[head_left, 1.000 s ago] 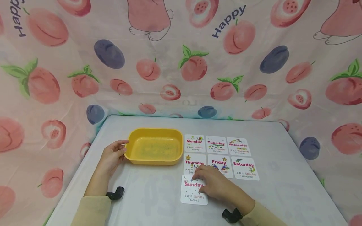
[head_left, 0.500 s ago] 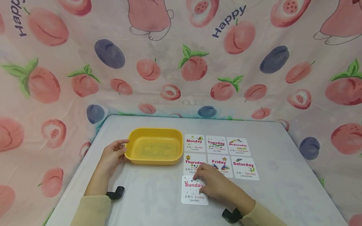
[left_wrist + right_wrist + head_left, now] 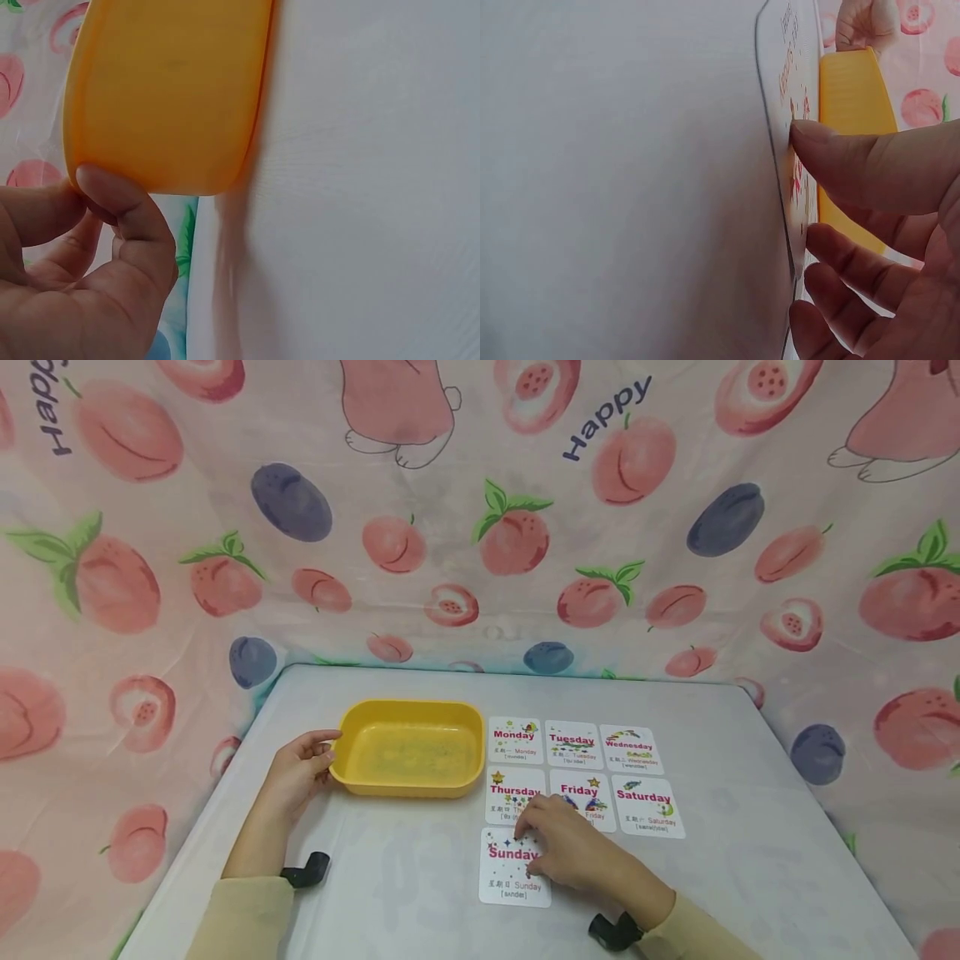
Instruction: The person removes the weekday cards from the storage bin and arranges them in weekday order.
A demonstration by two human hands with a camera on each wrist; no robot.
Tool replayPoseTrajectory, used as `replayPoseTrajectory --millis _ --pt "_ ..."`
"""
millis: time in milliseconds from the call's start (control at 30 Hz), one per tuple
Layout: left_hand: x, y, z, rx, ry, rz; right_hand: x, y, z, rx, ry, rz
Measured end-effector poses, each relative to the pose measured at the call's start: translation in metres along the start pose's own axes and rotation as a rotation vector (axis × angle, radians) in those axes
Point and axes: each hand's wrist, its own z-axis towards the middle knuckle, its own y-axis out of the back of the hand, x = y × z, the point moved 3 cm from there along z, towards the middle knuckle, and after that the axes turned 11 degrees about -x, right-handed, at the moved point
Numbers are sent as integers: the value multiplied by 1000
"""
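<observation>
At the left, my left hand (image 3: 294, 777) pinches the left end of a yellow plastic tray (image 3: 408, 749) between thumb and fingers. The left wrist view shows the thumb (image 3: 112, 191) on the tray's rim. My right hand (image 3: 573, 847) is over a white card printed Sunday (image 3: 504, 887), its thumb and fingertips touching the card's face near the upper right. In the right wrist view the thumb (image 3: 855, 154) presses on this card (image 3: 784, 75), which lies flat. Just above it are the Thursday card (image 3: 498, 777) and the Friday card (image 3: 562, 781), both partly hidden by the right hand.
The Monday card (image 3: 513, 752), Tuesday card (image 3: 572, 756) and Wednesday card (image 3: 630, 760) form the back row, right of the tray. The Saturday card (image 3: 645, 827) ends the second row. A fruit-print curtain (image 3: 480, 543) hangs behind the white table (image 3: 397, 877).
The Sunday card has slid slightly toward the person, widening the gap below the Thursday card; my right fingers have shifted a little on it. The left hand and tray stay put.
</observation>
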Motion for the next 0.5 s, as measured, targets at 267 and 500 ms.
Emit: replayPoseTrajectory --millis 267,500 --pt "1 2 4 6 -17 48 -4 1 1 -20 -26 36" --pt "0 7 5 21 -44 35 -8 6 4 -55 -82 54"
